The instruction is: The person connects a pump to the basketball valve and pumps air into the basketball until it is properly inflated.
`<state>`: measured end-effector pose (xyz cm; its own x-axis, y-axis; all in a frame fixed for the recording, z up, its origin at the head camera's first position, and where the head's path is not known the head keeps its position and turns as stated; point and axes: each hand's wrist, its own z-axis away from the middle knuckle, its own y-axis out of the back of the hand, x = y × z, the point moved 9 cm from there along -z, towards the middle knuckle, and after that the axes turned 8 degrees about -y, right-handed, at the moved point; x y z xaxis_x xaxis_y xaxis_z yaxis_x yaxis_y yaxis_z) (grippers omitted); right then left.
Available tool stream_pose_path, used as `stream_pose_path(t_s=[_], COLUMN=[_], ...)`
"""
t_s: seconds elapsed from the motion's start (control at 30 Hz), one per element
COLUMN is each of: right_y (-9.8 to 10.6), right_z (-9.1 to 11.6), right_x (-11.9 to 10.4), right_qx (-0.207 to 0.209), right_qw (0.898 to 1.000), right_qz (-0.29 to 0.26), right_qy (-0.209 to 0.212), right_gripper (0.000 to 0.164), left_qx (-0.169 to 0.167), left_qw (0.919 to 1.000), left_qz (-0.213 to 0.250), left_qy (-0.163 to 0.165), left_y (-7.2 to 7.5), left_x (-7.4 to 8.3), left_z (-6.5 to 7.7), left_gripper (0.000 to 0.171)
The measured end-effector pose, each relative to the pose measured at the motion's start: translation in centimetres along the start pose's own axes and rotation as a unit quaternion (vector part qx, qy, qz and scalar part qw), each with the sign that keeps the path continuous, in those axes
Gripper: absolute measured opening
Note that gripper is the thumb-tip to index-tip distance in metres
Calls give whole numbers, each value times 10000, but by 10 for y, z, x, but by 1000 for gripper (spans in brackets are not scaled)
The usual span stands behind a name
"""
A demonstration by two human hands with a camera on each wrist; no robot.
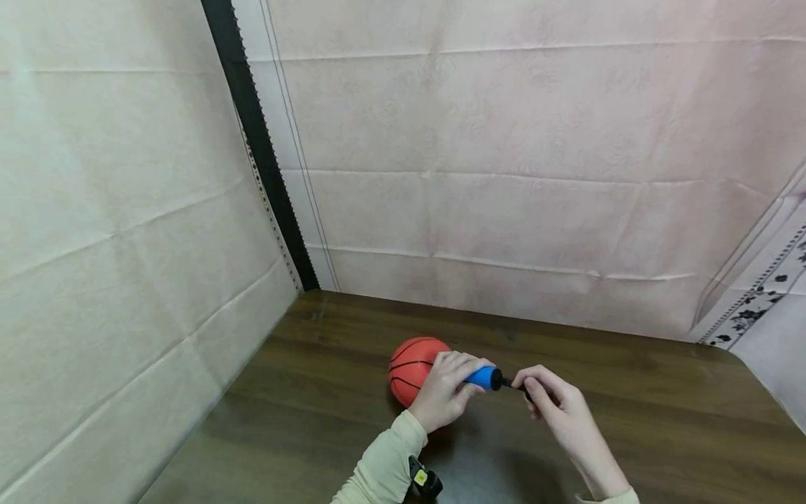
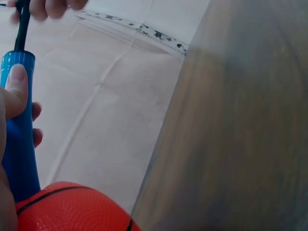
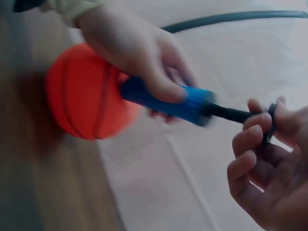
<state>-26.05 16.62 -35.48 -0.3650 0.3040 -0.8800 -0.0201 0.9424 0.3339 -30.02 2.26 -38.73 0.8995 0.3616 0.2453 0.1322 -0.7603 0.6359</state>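
Observation:
A small orange-red basketball point(image 1: 412, 367) with black lines rests on the wooden table. My left hand point(image 1: 446, 392) grips the blue barrel of a hand pump point(image 1: 483, 377), its thumb along the barrel in the left wrist view. The barrel's far end meets the ball in that view. In the right wrist view, my right hand point(image 3: 269, 163) pinches the black handle point(image 3: 270, 124) at the end of the pump's black rod point(image 3: 231, 114). A length of the rod shows outside the barrel. Where pump and ball meet is partly hidden behind my left hand in the head view.
The brown wood-grain table point(image 1: 302, 420) reaches back to pale creased cloth walls point(image 1: 504, 140) on the left and behind. A black strip point(image 1: 264, 140) runs down the left corner. Floral trim point(image 1: 755, 308) edges the cloth at the right.

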Motion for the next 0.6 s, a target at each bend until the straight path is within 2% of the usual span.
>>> stream_pose_path(t_s=[0.13, 0.2, 0.33, 0.43, 0.6], right_y=[-14, -17, -17, -7, 18], right_z=[-3, -3, -2, 1, 9], right_x=[12, 14, 11, 2, -17], right_qx=[158, 202, 55, -63, -13], right_qw=[9995, 9992, 9995, 9997, 9998], right_qz=[-38, 34, 96, 76, -53], right_qy=[-277, -344, -284, -225, -196], right_gripper=[21, 22, 19, 19, 22], left_qx=[61, 42, -145, -299, -106], left_qw=[9988, 9981, 9991, 9993, 9998], left_qz=[-244, -345, -155, 69, 114], left_qy=[-414, -512, -368, -211, -150], left_y=[-2, -1, 6, 10, 22], left_x=[6, 7, 3, 1, 1], left_z=[-2, -3, -2, -2, -6], left_gripper=[35, 34, 34, 35, 39])
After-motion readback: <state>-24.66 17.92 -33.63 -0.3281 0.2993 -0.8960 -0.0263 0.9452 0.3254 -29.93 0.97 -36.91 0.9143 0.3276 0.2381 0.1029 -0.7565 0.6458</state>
